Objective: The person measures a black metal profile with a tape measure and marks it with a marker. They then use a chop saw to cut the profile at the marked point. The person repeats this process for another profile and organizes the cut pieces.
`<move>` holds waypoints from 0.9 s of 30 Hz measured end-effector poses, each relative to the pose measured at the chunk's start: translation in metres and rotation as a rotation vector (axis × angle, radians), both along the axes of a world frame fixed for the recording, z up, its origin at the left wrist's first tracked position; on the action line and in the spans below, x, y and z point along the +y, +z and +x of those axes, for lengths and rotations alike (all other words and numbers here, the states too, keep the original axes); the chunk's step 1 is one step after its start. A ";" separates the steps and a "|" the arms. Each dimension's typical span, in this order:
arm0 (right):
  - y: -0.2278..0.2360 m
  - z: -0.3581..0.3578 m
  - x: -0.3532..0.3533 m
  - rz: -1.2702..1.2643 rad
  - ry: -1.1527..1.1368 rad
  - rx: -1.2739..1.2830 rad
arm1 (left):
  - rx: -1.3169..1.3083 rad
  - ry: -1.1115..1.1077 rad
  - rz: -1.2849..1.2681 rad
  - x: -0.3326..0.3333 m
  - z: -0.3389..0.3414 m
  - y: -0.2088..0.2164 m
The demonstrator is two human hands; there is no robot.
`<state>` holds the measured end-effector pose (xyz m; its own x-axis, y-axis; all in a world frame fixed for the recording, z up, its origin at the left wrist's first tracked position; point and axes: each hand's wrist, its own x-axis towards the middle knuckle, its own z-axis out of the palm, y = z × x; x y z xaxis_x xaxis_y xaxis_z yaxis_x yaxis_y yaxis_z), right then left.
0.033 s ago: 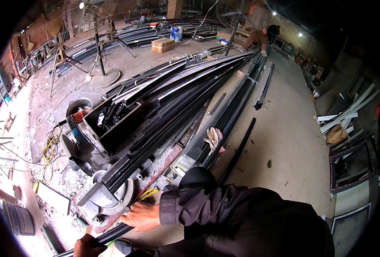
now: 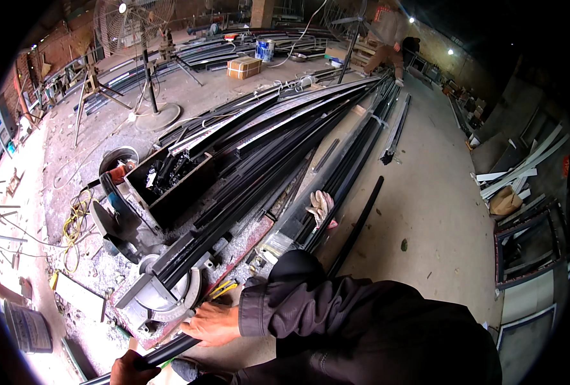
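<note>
A long black bar [image 2: 171, 350] slants across the bottom of the head view, below the miter saw. Its lower part is in the grip of my left hand [image 2: 131, 369], fingers wrapped round it. My right hand [image 2: 214, 324] is closed over its upper end, beside the saw's round metal base [image 2: 165, 296]. More black profiles [image 2: 192, 256] lie across the saw table against the fence. The saw's head with its round guard [image 2: 108, 224] is tilted up and away. Yellow-handled tools [image 2: 223, 290] lie just beyond my right hand.
A wooden box of scraps [image 2: 182, 192] stands behind the saw. Long profiles [image 2: 285, 144] stretch to the back, with a striped glove [image 2: 321, 208] on some. Frames [image 2: 530, 247] lean at right. There are a bucket [image 2: 28, 327], a fan stand [image 2: 150, 83] and a person [image 2: 385, 48] farther off.
My hands and the black bar hold the same place. At the back, the person's foot has shifted slightly.
</note>
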<state>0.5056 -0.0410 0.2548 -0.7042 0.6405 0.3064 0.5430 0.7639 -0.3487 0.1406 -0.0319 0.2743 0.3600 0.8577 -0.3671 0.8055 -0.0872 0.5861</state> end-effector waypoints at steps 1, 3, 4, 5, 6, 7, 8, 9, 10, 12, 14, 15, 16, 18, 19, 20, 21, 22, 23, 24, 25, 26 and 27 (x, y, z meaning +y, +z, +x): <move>-0.002 -0.002 0.001 -0.026 -0.001 -0.022 | 0.010 0.002 0.000 0.000 0.001 0.001; -0.003 -0.004 0.003 -0.047 0.003 -0.042 | 0.028 0.006 0.009 -0.001 0.002 0.004; -0.003 -0.004 0.003 -0.043 0.006 -0.042 | 0.035 0.005 0.016 -0.002 0.003 0.007; -0.002 -0.004 0.003 -0.041 0.004 -0.045 | 0.038 0.000 0.021 -0.002 0.007 0.011; -0.001 -0.003 0.003 -0.040 -0.001 -0.045 | 0.067 0.010 0.038 -0.001 0.012 0.017; 0.000 -0.002 0.003 -0.039 -0.006 -0.045 | 0.096 0.019 0.056 0.000 0.017 0.024; 0.001 -0.002 0.003 -0.036 -0.008 -0.041 | 0.129 0.031 0.076 -0.001 0.019 0.029; 0.002 -0.003 0.003 -0.042 -0.004 -0.035 | 0.099 0.019 0.059 -0.001 0.015 0.025; 0.002 -0.004 0.004 -0.048 0.000 -0.028 | 0.068 0.007 0.043 -0.001 0.008 0.016; 0.007 -0.003 0.004 -0.031 0.000 -0.010 | 0.047 -0.010 0.029 -0.001 0.005 0.013; 0.012 0.000 0.003 0.014 -0.008 0.016 | 0.068 -0.020 0.034 0.000 0.006 0.013; 0.010 -0.001 0.003 -0.017 -0.010 -0.004 | 0.056 -0.023 0.030 0.001 0.007 0.013; 0.006 -0.001 0.004 -0.048 -0.013 -0.024 | 0.043 -0.026 0.026 0.002 0.008 0.014; 0.005 -0.005 0.006 -0.082 -0.006 -0.045 | 0.033 -0.013 0.026 0.001 0.006 0.015; 0.004 -0.006 0.007 -0.091 -0.004 -0.050 | 0.031 -0.005 0.026 0.000 0.005 0.014; 0.005 -0.005 0.007 -0.099 -0.005 -0.058 | 0.024 0.000 0.025 0.000 0.005 0.013; 0.005 -0.004 0.006 -0.095 -0.004 -0.054 | 0.015 -0.002 0.020 0.000 0.006 0.013; 0.006 -0.002 0.006 -0.090 -0.003 -0.050 | 0.004 -0.004 0.015 0.000 0.008 0.013; 0.007 0.000 0.005 -0.085 -0.002 -0.046 | -0.004 -0.006 0.010 0.000 0.009 0.013; 0.006 0.001 0.005 -0.084 -0.007 -0.040 | 0.011 -0.021 0.010 0.000 0.010 0.014; 0.003 0.001 0.005 -0.082 -0.009 -0.035 | 0.026 -0.034 0.011 0.000 0.012 0.016; 0.002 0.000 0.005 -0.082 -0.009 -0.025 | 0.045 -0.045 0.010 -0.001 0.011 0.019; 0.001 -0.001 0.006 -0.051 -0.008 -0.016 | 0.056 -0.014 0.049 -0.002 0.013 0.021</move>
